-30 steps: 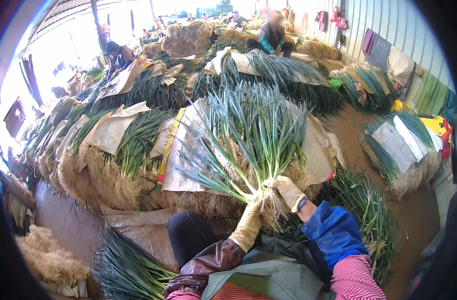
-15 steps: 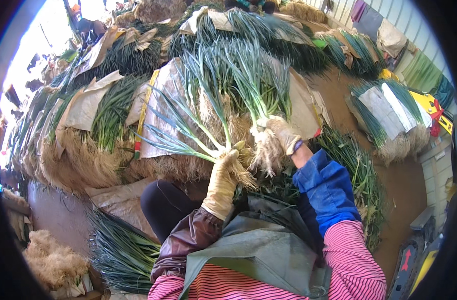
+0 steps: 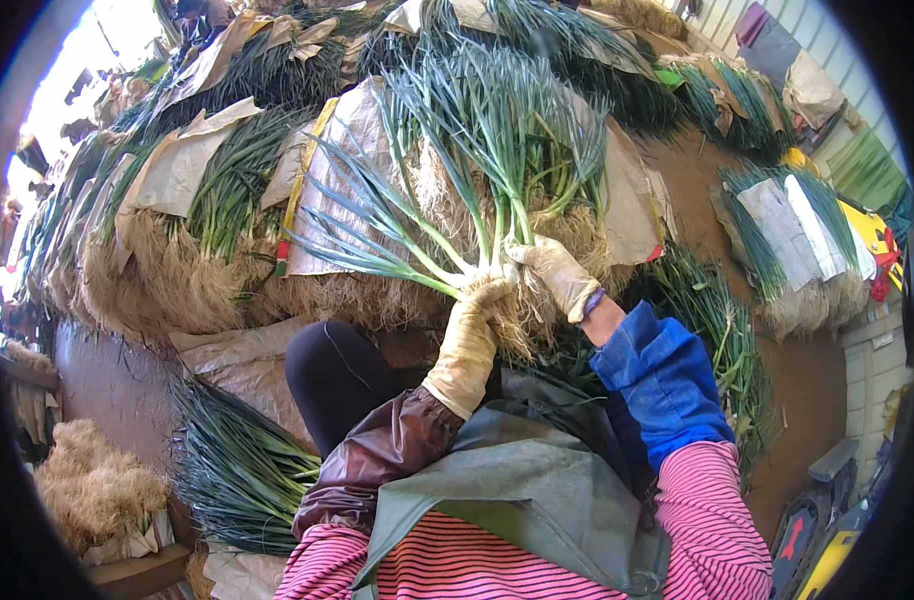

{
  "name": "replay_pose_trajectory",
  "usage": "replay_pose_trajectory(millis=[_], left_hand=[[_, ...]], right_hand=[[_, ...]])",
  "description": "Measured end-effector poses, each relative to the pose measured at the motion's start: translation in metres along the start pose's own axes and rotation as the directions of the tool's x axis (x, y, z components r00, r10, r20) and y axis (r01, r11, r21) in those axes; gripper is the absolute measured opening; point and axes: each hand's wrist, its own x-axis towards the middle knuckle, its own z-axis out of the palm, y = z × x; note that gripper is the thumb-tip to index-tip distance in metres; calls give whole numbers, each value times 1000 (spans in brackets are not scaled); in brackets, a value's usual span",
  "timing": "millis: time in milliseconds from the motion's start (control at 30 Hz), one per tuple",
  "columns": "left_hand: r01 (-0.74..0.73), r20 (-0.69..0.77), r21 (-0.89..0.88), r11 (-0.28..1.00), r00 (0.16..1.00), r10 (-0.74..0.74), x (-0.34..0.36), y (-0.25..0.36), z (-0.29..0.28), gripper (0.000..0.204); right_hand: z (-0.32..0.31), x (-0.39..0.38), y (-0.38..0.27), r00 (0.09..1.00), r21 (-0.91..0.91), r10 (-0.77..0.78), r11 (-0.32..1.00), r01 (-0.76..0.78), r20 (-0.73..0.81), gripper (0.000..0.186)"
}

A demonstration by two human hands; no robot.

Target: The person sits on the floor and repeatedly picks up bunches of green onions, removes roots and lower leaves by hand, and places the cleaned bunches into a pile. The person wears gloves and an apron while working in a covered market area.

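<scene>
My left hand, in a tan glove, is closed round the root end of a few green onions. Their leaves fan out up and to the left. Touching it, or nearly so, my right hand, also gloved, is closed on the lower stems of another small bunch of green onions, held upright. Pale stringy roots hang below and between both hands. Right behind the hands, a heap of green onions with bushy roots lies on a woven sack sheet.
Long rows of rooted green onions under sacking stand left and behind. Loose onion greens lie at my right, a leafy bundle at lower left by a root pile. A covered bundle sits far right, near yellow equipment.
My two hands have come together, the left moving right and slightly up, so the two bunches now meet at the stems. The whole view has shifted slightly.
</scene>
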Motion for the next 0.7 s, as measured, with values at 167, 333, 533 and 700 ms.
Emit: replay_pose_trajectory(millis=[167,333,533,700], left_hand=[[-59,42,-135,989,997,65,7,2,-2,24],[-8,112,-140,990,993,24,2,22,0,26],[-3,163,-166,986,986,30,-11,39,-2,34],[-34,402,-136,990,911,87,-24,46,-9,39]], right_hand=[[-8,5,11,998,-54,-51,997,53,41,12],[-22,28,-1,963,-422,-65,905,-54,-262,13],[-57,44,-29,961,-440,-181,895,72,-210,9],[-23,7,-76,681,-988,-731,128,80,-40,17]])
